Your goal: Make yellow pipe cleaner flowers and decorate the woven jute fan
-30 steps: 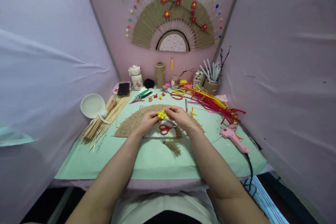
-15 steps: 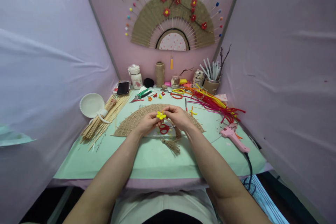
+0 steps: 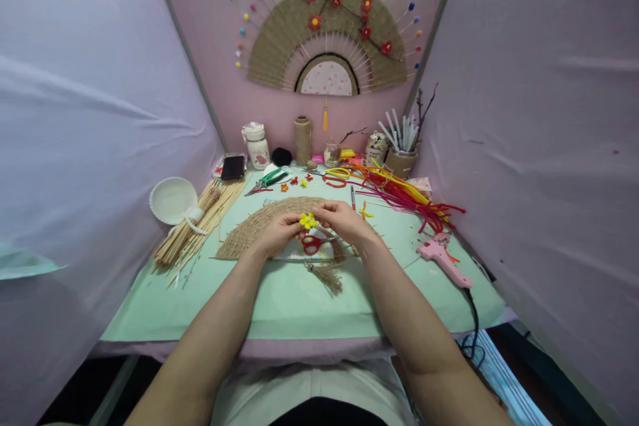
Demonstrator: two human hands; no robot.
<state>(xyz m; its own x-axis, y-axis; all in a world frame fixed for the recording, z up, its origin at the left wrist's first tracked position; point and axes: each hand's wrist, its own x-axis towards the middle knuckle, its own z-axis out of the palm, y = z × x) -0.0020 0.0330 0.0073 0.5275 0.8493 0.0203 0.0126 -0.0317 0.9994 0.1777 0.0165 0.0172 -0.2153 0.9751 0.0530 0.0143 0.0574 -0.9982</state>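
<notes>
Between my two hands is a small yellow pipe-cleaner flower (image 3: pixel 308 221), its petals facing up. My left hand (image 3: pixel 283 231) pinches it from the left side. The fingers of my right hand (image 3: pixel 338 218) close on its right edge. Beneath them lies a woven, twine-covered fan (image 3: pixel 249 231), flat on the table and partly hidden by both hands. Red-handled scissors (image 3: pixel 312 244) rest on the fan's pale inner half-circle. A twine tassel (image 3: pixel 325 277) hangs from the fan's lower edge toward me.
At right lie a pink glue gun (image 3: pixel 444 259) with its cord and a bundle of coloured pipe cleaners (image 3: pixel 414 193). Bamboo sticks (image 3: pixel 194 229) and a white dish (image 3: pixel 174 201) are at left. Green-handled pliers (image 3: pixel 269 178), small flowers, jars and a twine spool (image 3: pixel 302 140) stand toward the back.
The yellow flower has turned and tilted slightly between my fingers, shifting a little to the right. Both hands stay in nearly the same place, and the view has shifted slightly.
</notes>
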